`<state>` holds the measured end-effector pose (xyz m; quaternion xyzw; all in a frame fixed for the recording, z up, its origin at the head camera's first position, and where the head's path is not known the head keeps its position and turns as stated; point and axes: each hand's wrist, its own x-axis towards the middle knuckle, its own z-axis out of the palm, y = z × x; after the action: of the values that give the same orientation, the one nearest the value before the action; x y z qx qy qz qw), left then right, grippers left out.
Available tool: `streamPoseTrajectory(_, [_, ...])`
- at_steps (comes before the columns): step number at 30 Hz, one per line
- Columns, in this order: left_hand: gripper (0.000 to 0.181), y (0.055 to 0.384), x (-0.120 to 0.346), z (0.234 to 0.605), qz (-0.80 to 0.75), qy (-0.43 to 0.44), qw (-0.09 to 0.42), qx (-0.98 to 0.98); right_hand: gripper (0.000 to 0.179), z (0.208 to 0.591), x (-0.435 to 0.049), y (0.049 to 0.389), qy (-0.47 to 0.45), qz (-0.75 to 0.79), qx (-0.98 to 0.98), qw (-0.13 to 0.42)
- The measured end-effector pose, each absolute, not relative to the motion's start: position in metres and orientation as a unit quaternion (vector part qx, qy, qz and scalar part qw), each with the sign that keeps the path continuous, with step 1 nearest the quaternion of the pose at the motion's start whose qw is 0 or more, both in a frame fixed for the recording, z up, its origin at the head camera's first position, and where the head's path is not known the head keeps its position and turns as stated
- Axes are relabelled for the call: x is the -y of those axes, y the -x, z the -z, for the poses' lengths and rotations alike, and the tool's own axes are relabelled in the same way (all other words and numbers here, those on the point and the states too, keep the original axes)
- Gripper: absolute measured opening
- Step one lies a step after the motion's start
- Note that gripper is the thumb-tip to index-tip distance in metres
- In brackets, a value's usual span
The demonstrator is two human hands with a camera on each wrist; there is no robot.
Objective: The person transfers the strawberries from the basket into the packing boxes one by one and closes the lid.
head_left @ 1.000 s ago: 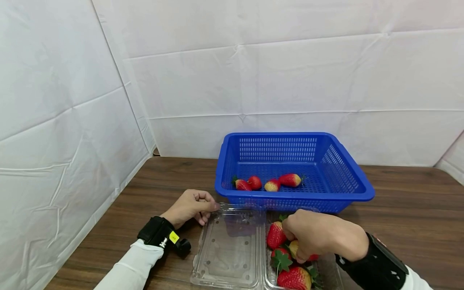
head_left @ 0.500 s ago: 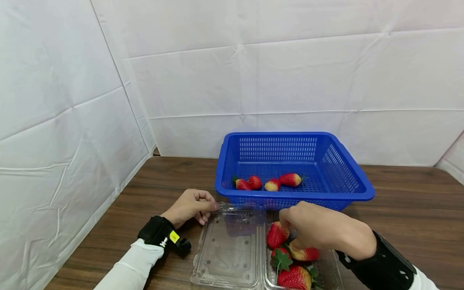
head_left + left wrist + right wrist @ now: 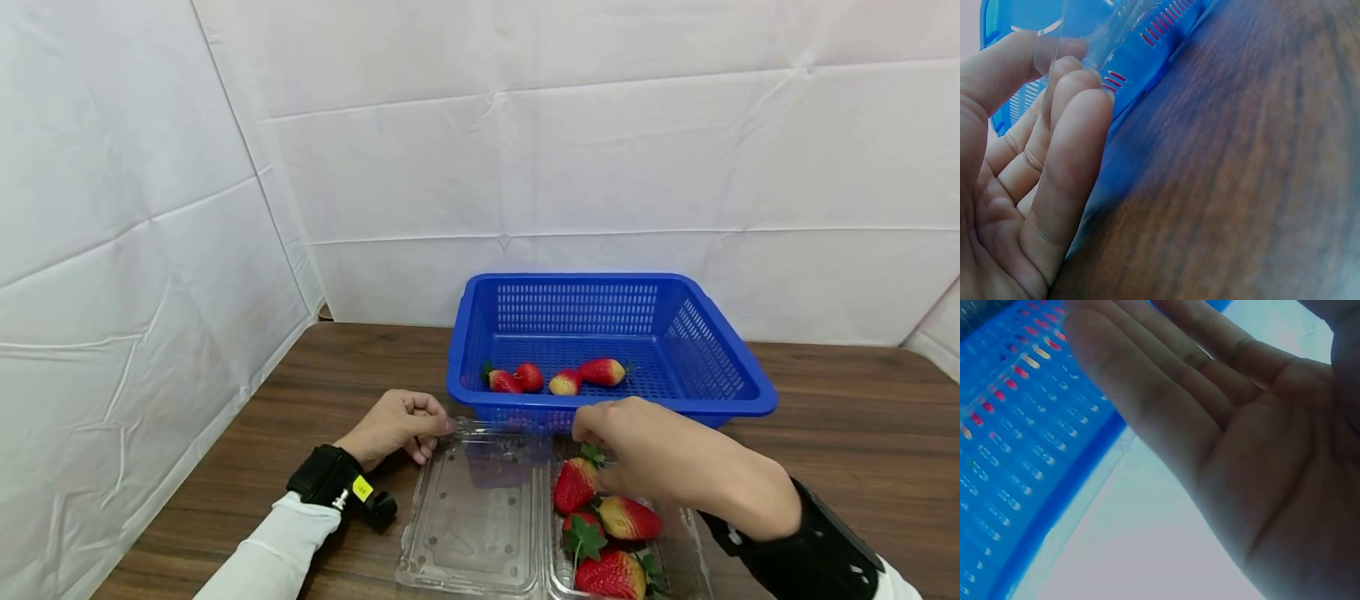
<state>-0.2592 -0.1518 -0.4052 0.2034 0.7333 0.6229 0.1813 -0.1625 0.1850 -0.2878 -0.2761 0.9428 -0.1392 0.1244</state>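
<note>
At a dark wood-grain surface (image 3: 360, 358) backed by white cloth (image 3: 600, 167), a person in white sleeves (image 3: 266, 550) has both hands at a clear plastic package, its two halves side by side. The left hand (image 3: 397, 427) pinches the far left corner of the clear lid (image 3: 476, 517) between thumb and fingers, a thin plastic edge showing in that grip from the left wrist. The right hand (image 3: 648, 450) is over the far part of the clear tray (image 3: 684, 558), its long fingers extended side by side; whether its thumb touches the fruit below cannot be told.

In the tray, to the right of the lid, lie large red strawberries: one near the thumb (image 3: 574, 487), a pale-tipped one (image 3: 630, 518) just to its right and nearer the person, a leafy one (image 3: 581, 532) at the left, and another (image 3: 609, 575) nearest the person. Just beyond the package stands a blue mesh basket (image 3: 720, 407), four smaller strawberries (image 3: 602, 372) resting inside, toward the near side. Each wrist wears a black band (image 3: 326, 477), the left one bearing a yellow tag (image 3: 362, 488).
</note>
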Motion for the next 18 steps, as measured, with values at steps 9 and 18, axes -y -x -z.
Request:
streamPoseTrajectory(9, [0.011,0.26,0.151,0.405,-0.62,-0.199,0.18,-0.738,0.033,0.279,-0.185,0.159,0.329,0.179,-0.927,0.027])
streamPoseTrajectory(18, [0.01,0.26,0.152,0.406,-0.619,-0.196,0.178,-0.739,0.024,0.273,-0.184,0.16,0.343,0.21,-0.912,-0.076])
